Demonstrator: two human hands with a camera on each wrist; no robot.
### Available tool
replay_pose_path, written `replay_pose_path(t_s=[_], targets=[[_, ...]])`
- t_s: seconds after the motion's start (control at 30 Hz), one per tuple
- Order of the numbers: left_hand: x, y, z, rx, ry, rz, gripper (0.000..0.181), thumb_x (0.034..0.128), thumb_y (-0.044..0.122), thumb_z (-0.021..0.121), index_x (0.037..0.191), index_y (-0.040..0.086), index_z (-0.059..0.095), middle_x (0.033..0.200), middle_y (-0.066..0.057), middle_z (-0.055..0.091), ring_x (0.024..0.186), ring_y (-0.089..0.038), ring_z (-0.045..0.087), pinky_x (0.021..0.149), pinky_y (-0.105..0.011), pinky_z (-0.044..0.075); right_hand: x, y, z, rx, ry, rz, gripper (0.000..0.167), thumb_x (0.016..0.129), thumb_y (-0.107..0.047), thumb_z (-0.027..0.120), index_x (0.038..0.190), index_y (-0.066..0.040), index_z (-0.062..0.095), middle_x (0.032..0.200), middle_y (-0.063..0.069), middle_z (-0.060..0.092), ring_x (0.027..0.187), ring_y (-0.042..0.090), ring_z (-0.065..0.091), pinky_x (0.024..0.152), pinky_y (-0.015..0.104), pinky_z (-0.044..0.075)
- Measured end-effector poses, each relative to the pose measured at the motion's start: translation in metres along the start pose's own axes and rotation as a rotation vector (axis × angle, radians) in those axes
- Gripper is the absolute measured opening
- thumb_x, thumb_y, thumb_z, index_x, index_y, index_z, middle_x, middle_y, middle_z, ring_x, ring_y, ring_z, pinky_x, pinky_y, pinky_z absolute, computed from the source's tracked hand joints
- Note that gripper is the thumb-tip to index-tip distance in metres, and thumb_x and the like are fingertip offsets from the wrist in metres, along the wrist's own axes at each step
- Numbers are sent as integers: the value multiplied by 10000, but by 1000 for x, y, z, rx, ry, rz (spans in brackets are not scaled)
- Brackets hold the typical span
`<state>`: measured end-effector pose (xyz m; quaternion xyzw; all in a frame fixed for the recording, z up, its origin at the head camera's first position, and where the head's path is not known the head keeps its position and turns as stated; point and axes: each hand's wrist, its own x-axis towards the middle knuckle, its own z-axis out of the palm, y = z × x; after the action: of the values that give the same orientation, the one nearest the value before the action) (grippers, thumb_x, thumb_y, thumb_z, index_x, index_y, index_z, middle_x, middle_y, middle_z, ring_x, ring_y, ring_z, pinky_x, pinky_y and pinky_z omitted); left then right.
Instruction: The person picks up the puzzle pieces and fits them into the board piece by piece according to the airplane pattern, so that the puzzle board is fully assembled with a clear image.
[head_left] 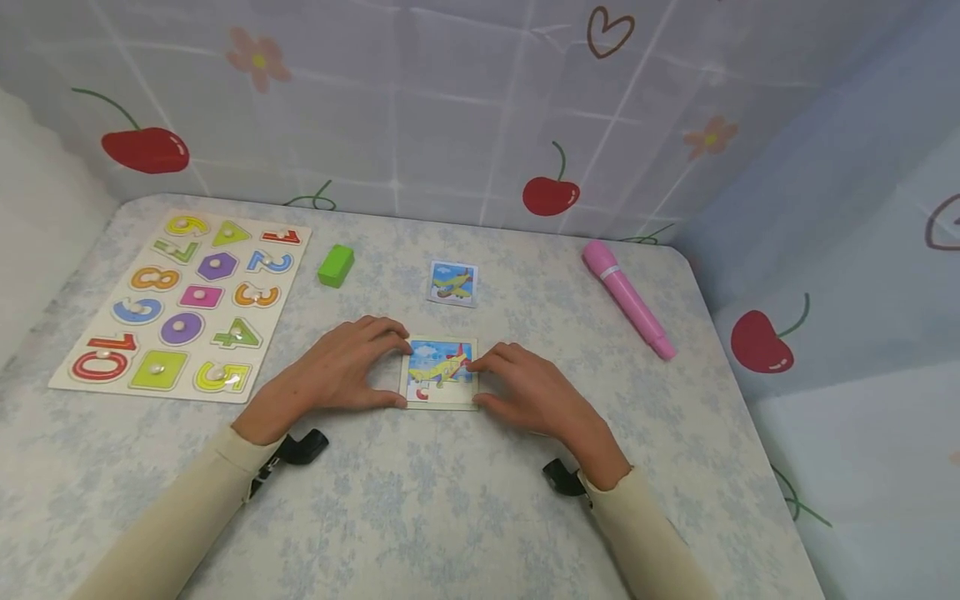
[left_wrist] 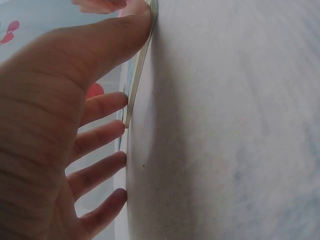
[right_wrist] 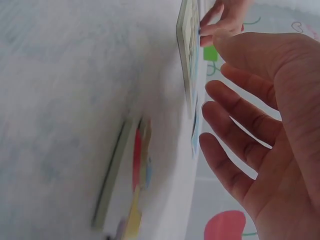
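Observation:
A small jigsaw puzzle (head_left: 442, 398) with a yellow and red airplane picture lies flat in a pale frame on the table. At its left edge, my left hand (head_left: 348, 367) touches with thumb and a fingertip, the other fingers spread. My right hand (head_left: 540, 392) has its thumb at the near right corner and a fingertip on the picture's right side. In the right wrist view, its fingers are loosely bent and hold nothing. Some flat pieces with red, yellow and blue parts (right_wrist: 136, 160) lie under that hand, mostly hidden in the head view.
A picture card (head_left: 453, 284) of an airplane lies beyond the puzzle. Left of it are a green block (head_left: 336, 266) and a number-and-shape peg board (head_left: 258, 346). A pink pen-like wand (head_left: 630, 302) lies at the right. A patterned curtain (head_left: 450, 108) borders the back.

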<state>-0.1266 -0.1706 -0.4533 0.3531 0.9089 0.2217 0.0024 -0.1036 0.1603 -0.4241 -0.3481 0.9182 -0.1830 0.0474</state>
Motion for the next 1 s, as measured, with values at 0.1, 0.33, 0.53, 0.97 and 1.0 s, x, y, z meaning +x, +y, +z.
replay_pose_path(t_s=[0.1, 0.33, 0.53, 0.97, 1.0], targets=[[-1, -1, 0, 5, -9, -6, 714, 792, 623, 908, 1314, 177, 712, 1439, -21, 592, 1276, -265, 577, 979, -492, 513, -8, 3, -1, 4, 10, 17, 392, 953, -263, 854, 1310, -149, 740, 1246, -10, 689, 1121, 166, 655, 924, 383, 574], [0, 1, -2, 9, -19, -15, 729, 785, 625, 913, 1324, 177, 712, 1447, -18, 589, 1287, -260, 571, 985, -490, 509, -26, 11, -4, 30, 32, 69, 408, 945, -257, 862, 1313, -143, 726, 1247, -6, 684, 1120, 155, 664, 941, 391, 577], [0, 1, -1, 4, -22, -15, 732, 786, 626, 912, 1325, 173, 711, 1449, -22, 588, 1290, -263, 569, 988, -493, 507, -41, 18, -7, 30, 30, 112, 424, 936, -255, 871, 1320, -152, 726, 1224, -15, 687, 1096, 156, 665, 908, 386, 584], [0, 1, -1, 12, -17, -5, 732, 794, 632, 902, 1330, 172, 710, 1455, -26, 590, 1294, -265, 566, 986, -497, 506, -68, 24, -9, 1, 31, 169, 437, 903, -290, 903, 1291, -168, 743, 1154, -42, 705, 1060, 136, 678, 898, 403, 586], [-1, 1, -1, 14, -16, -4, 730, 795, 632, 901, 1329, 172, 710, 1453, -27, 591, 1292, -267, 568, 984, -497, 506, -69, 24, -9, -1, 30, 170, 436, 900, -294, 905, 1286, -172, 745, 1151, -46, 706, 1057, 133, 678, 895, 401, 587]])
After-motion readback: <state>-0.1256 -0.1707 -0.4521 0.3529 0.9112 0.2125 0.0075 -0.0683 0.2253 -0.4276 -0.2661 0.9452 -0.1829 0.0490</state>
